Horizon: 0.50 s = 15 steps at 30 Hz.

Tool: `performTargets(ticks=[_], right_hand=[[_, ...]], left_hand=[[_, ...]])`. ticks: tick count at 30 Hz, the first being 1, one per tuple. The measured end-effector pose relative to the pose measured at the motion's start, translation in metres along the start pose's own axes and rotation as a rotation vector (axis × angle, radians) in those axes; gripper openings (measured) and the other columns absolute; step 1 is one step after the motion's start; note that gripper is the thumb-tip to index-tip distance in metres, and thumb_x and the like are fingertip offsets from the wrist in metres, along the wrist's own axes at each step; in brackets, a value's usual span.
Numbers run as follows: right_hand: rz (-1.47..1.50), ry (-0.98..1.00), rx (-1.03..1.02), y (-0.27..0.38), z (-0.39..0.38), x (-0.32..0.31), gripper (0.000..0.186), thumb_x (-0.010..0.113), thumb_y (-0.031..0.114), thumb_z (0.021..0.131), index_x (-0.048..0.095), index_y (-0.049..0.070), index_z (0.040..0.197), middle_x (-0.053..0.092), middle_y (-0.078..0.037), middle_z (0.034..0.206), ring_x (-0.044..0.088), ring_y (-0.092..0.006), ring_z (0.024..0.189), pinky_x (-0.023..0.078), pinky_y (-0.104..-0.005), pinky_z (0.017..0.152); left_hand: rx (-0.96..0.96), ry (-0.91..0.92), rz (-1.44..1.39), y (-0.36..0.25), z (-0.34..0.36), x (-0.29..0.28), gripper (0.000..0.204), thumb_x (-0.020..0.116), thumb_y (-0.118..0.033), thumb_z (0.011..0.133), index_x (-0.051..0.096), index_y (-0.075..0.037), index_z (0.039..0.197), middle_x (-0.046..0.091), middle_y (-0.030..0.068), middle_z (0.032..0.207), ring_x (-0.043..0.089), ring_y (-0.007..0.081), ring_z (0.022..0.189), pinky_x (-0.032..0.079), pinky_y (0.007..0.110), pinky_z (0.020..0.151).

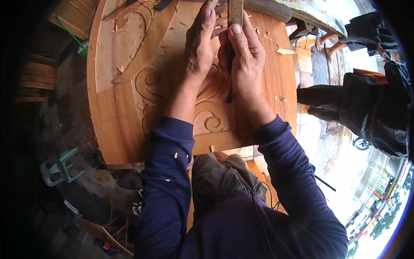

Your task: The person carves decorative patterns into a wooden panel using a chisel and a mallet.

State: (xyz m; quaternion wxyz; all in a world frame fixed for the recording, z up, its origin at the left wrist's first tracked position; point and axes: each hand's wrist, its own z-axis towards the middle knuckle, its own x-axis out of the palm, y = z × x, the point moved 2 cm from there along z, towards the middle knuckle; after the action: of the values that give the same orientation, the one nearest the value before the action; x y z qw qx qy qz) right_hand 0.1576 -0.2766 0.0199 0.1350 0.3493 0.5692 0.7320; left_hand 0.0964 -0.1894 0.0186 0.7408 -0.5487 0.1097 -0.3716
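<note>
My right hand [243, 52] is closed round a long, narrow tool [235, 13] with a flat, worn upper part, thumb lying on it; its dark lower end shows below the fingers. My left hand [202, 45] is beside the tool's left side, fingers stretched and apart, their tips partly hidden behind it; whether they touch it I cannot tell. Under both hands lies a wooden panel [114, 108] carved with scrolls and curved bands, scattered with pale shavings [284, 52].
A greyish bar [271, 11] and dark tools [161, 4] lie at the panel's top. At left are stacked boards [36, 77], a green-handled tool [83, 47] and a pale plastic chair [58, 168]. At right, other people [349, 99] in dark clothing are nearby on a bright pavement.
</note>
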Motion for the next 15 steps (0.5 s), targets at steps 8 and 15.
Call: performTargets(ticks=[8,15], right_hand=[[0.189,0.052,0.048,-0.007,0.001,-0.002,0.052,0.052,0.009,0.108,0.038,-0.005,0.156,0.057,-0.013,0.144,0.059,-0.0177,0.124,0.048,-0.0292,0.104],[0.194,0.038,0.021,-0.003,-0.003,-0.001,0.050,0.053,0.011,0.108,0.040,-0.006,0.154,0.055,-0.015,0.147,0.055,-0.0185,0.132,0.044,-0.0305,0.111]], left_hand=[[0.167,-0.008,0.220,0.009,0.006,0.000,0.048,0.040,-0.035,0.113,0.050,-0.006,0.150,0.055,0.0109,0.144,0.048,0.0223,0.137,0.036,0.034,0.115],[0.054,-0.065,0.261,0.009,-0.001,0.006,0.040,0.046,-0.030,0.112,0.055,-0.004,0.140,0.059,0.0099,0.135,0.052,0.0214,0.130,0.038,0.034,0.112]])
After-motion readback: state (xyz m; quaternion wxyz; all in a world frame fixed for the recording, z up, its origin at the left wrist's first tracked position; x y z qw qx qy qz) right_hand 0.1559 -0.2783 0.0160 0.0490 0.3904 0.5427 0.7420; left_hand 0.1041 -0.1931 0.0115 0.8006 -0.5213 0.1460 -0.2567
